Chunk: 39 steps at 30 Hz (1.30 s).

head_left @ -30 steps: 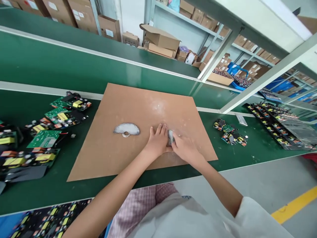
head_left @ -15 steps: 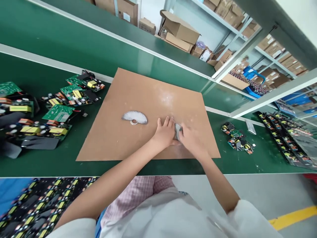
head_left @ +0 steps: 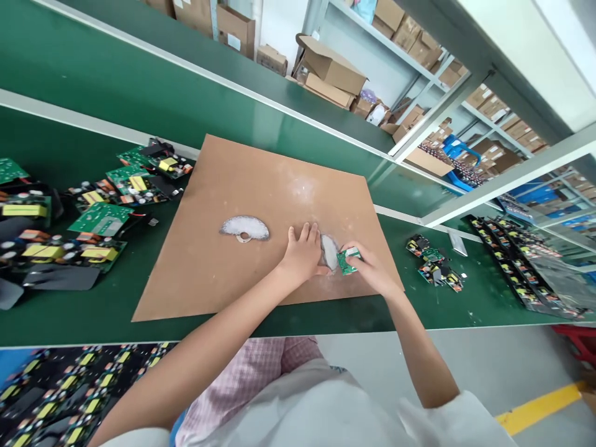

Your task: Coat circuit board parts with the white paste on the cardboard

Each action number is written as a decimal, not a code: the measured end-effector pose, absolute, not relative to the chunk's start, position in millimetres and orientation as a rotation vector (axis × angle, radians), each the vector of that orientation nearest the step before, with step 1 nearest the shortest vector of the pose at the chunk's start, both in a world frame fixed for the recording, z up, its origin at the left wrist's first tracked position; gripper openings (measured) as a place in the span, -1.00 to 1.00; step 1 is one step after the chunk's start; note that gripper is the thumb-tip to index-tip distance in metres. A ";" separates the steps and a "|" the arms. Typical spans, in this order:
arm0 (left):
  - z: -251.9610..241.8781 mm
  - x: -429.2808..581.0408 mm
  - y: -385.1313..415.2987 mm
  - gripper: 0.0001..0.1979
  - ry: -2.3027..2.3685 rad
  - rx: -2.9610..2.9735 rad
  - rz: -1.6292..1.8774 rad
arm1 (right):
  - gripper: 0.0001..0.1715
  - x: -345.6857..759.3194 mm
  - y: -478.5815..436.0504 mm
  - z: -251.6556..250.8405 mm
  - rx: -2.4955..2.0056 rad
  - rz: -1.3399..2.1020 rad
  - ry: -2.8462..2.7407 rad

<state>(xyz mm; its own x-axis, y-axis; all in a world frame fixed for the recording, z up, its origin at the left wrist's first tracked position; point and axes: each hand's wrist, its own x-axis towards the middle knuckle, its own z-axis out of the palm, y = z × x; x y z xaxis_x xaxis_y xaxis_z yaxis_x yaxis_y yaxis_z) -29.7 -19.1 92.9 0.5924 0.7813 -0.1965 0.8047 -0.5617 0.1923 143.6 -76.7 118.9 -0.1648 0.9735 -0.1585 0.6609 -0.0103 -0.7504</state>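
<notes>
Circuit board (head_left: pixel 345 265) partly hidden by right fingers (head_left: pixel 363 266), red object (head_left: pixel 577 341) cropped at right edge

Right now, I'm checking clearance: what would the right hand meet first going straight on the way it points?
Past the circuit board it holds, the right hand would likely meet the pale curved piece; any gap is unclear.

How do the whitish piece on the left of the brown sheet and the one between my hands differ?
The left piece lies crosswise, its curved edge away from you; the right piece runs lengthwise, front to back. The left piece lies apart from both hands; the right piece sits between your left hand and the green circuit board held in your right hand. Both look whitish and lie on the brown sheet.
</notes>
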 end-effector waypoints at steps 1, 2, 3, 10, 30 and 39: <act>92.8 -30.1 -18.4 -0.05 1.304 2.556 -0.129 | -0.77 148.0 -76.6 119.5 -1.612 1.115 -1.724; 92.8 -30.4 -17.6 -0.06 1.303 2.550 -0.126 | -0.74 151.5 -76.8 120.4 -1.563 1.188 -1.616; 93.1 -30.8 -16.7 -0.06 1.302 2.545 -0.119 | -0.69 154.2 -77.4 121.5 -1.548 1.238 -1.543; 94.0 -32.2 -13.6 -0.05 1.312 2.567 -0.109 | -0.33 163.6 -86.7 128.4 -1.882 1.166 -1.543; 101.8 -38.8 -17.7 -0.08 1.293 2.507 -0.155 | -0.58 266.3 -101.1 106.2 -2.390 -0.134 -1.886; 146.4 -107.5 -10.2 -0.52 1.634 2.494 0.087 | -0.46 212.0 -69.5 96.4 -1.728 0.606 -2.257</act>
<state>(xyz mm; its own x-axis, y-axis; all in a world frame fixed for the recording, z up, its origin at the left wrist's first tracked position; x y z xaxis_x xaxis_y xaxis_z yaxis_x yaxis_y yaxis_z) -107.5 -10.2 146.4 0.4019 0.9149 -0.0381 0.9057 -0.3910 0.1637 212.0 -69.5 96.4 -0.2749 0.9594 -0.0637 0.8622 0.2166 -0.4580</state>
